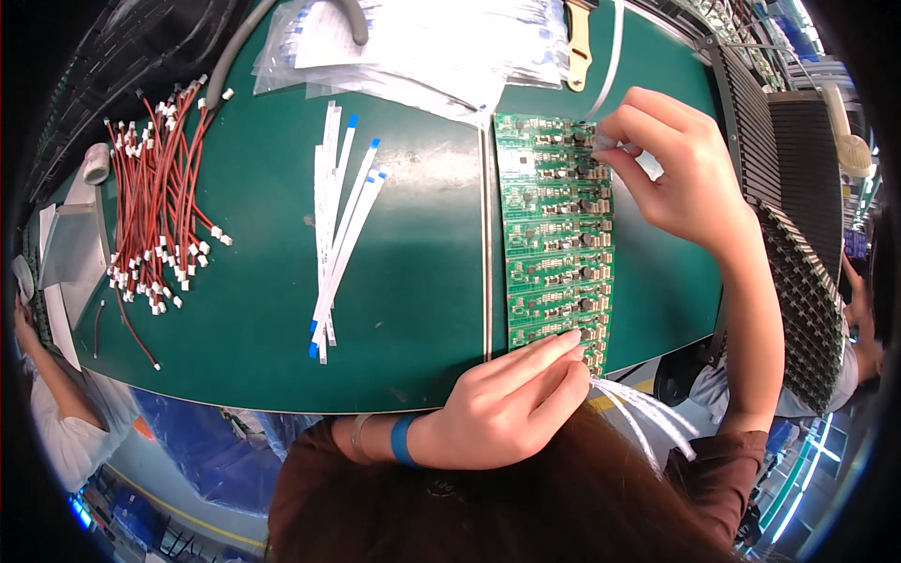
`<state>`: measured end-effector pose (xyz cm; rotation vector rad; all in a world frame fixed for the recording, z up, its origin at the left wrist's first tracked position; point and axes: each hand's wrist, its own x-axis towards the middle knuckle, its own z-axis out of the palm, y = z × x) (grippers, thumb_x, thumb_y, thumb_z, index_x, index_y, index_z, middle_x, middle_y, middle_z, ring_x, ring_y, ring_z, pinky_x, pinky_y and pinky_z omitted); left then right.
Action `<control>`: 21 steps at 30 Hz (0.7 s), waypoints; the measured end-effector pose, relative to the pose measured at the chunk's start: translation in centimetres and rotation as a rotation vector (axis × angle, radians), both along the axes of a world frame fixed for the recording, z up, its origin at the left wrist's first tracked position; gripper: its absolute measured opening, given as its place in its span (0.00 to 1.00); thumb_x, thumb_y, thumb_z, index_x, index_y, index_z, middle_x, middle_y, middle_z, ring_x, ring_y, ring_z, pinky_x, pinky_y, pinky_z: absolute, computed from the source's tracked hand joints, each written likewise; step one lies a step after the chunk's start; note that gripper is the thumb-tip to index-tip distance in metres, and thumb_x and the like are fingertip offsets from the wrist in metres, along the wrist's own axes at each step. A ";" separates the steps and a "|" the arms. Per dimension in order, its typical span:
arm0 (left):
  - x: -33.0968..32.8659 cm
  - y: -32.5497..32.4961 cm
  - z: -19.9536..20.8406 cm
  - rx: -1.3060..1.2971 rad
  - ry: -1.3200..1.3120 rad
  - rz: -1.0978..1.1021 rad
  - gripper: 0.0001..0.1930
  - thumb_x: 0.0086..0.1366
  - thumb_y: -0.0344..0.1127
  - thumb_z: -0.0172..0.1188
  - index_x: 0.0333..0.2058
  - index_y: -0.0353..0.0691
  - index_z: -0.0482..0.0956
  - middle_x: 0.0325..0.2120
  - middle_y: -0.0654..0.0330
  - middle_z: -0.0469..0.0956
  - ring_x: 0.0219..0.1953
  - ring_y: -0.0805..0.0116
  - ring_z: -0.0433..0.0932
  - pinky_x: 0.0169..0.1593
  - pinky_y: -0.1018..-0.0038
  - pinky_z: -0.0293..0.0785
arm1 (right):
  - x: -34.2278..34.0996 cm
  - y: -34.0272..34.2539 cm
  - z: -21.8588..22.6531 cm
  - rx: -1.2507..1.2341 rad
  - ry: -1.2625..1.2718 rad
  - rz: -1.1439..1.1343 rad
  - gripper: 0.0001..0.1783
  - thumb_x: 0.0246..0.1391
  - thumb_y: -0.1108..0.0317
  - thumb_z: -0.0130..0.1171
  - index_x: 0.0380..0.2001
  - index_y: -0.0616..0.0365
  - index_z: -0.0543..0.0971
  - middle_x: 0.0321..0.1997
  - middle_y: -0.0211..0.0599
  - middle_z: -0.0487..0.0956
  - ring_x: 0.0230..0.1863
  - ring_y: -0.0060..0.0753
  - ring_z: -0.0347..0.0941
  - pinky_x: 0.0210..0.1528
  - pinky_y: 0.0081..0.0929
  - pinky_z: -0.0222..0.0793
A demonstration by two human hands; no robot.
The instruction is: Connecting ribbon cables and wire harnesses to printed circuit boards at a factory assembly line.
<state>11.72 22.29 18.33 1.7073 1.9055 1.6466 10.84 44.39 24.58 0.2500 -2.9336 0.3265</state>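
A: Head view, centre right: a long green circuit-board panel lay lengthwise on the green table mat, running from about twelve o'clock down to six o'clock.

B: And the right hand?

A: Sat at roughly two o'clock, over the panel's far end. Fingers curled in, thumb and forefinger pinched on a small pale piece; too small to tell more.

B: Left hand?

A: At six o'clock, by the panel's near end. Loosely closed, forefinger stretched out onto the board edge. Held a bunch of white flat ribbon cables, trailing off toward four o'clock. Blue wristband on that wrist.

B: Elsewhere on the mat?

A: More flat ribbon cables with blue tips, laid in a loose sheaf near the centre, well apart from the panel. At nine o'clock, a heap of red wire leads with white plugs. At twelve o'clock, clear plastic bags. At three o'clock, beyond the table edge, dark gridded panels stacked on edge.

B: Anyone else?

A: Another person's arm in a white sleeve, at eight o'clock.
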 end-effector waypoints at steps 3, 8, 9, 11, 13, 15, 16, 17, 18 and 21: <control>0.1 -0.1 -0.1 0.010 0.003 0.000 0.08 0.45 0.20 0.58 0.27 0.26 0.74 0.25 0.50 0.77 0.36 0.60 0.77 0.37 0.72 0.77 | -0.1 -0.1 0.1 0.012 -0.037 0.004 0.08 0.35 0.76 0.57 0.21 0.60 0.68 0.21 0.36 0.68 0.27 0.42 0.68 0.27 0.33 0.64; 0.1 0.0 0.1 0.005 -0.015 0.008 0.07 0.46 0.21 0.57 0.26 0.26 0.74 0.25 0.50 0.77 0.36 0.60 0.77 0.38 0.72 0.77 | -0.3 -0.2 0.3 0.103 -0.053 0.043 0.08 0.35 0.76 0.56 0.21 0.60 0.68 0.21 0.37 0.68 0.26 0.43 0.67 0.26 0.34 0.63; 0.1 0.0 0.0 0.003 -0.032 0.002 0.06 0.46 0.21 0.57 0.26 0.26 0.74 0.25 0.49 0.77 0.36 0.60 0.77 0.38 0.72 0.77 | -0.4 -0.2 0.4 0.102 -0.057 0.045 0.08 0.35 0.76 0.56 0.21 0.60 0.68 0.21 0.37 0.68 0.26 0.43 0.67 0.26 0.34 0.63; 0.1 -0.1 0.2 0.005 -0.041 0.004 0.06 0.46 0.21 0.57 0.26 0.25 0.74 0.25 0.49 0.77 0.36 0.59 0.77 0.37 0.72 0.77 | -0.5 -0.3 0.9 0.104 -0.010 0.052 0.08 0.34 0.77 0.56 0.21 0.60 0.67 0.21 0.37 0.67 0.25 0.43 0.67 0.26 0.34 0.63; 0.1 -0.1 0.2 0.010 -0.052 -0.001 0.06 0.46 0.21 0.57 0.26 0.25 0.74 0.25 0.48 0.77 0.36 0.59 0.77 0.37 0.72 0.77 | -0.6 -0.2 0.8 0.099 -0.026 0.049 0.08 0.34 0.77 0.56 0.21 0.60 0.67 0.21 0.37 0.67 0.25 0.43 0.67 0.26 0.34 0.63; 0.0 0.0 0.2 0.021 -0.046 -0.006 0.06 0.46 0.21 0.57 0.26 0.25 0.74 0.25 0.47 0.77 0.36 0.59 0.77 0.37 0.71 0.77 | -0.5 -0.1 0.8 0.098 -0.044 0.039 0.08 0.34 0.77 0.56 0.21 0.60 0.67 0.21 0.37 0.67 0.25 0.43 0.67 0.26 0.34 0.63; 0.0 0.0 0.1 0.018 -0.048 -0.001 0.06 0.46 0.21 0.57 0.26 0.25 0.74 0.25 0.47 0.77 0.36 0.59 0.77 0.37 0.71 0.77 | -0.6 -0.1 0.7 0.092 -0.056 0.041 0.08 0.34 0.77 0.55 0.21 0.60 0.67 0.21 0.37 0.67 0.25 0.43 0.67 0.26 0.34 0.63; 0.0 0.0 0.1 0.019 -0.051 0.004 0.07 0.46 0.21 0.57 0.26 0.24 0.74 0.25 0.47 0.77 0.36 0.59 0.77 0.37 0.71 0.77 | -0.7 -0.1 0.6 0.087 -0.067 0.042 0.08 0.34 0.76 0.55 0.21 0.60 0.67 0.21 0.37 0.67 0.25 0.43 0.67 0.26 0.34 0.63; 0.1 0.0 0.1 0.020 -0.055 0.008 0.07 0.46 0.21 0.58 0.26 0.24 0.74 0.25 0.47 0.76 0.36 0.59 0.77 0.37 0.71 0.77 | -0.7 -0.1 0.6 0.085 -0.067 0.046 0.08 0.34 0.76 0.55 0.21 0.60 0.67 0.21 0.37 0.67 0.25 0.43 0.67 0.26 0.34 0.63; 0.2 0.1 0.0 0.028 -0.063 0.004 0.07 0.45 0.21 0.58 0.26 0.24 0.74 0.25 0.46 0.76 0.36 0.59 0.77 0.37 0.72 0.77 | -0.7 -0.2 0.9 0.146 -0.070 0.058 0.08 0.35 0.76 0.56 0.21 0.60 0.67 0.21 0.37 0.67 0.25 0.43 0.67 0.26 0.34 0.63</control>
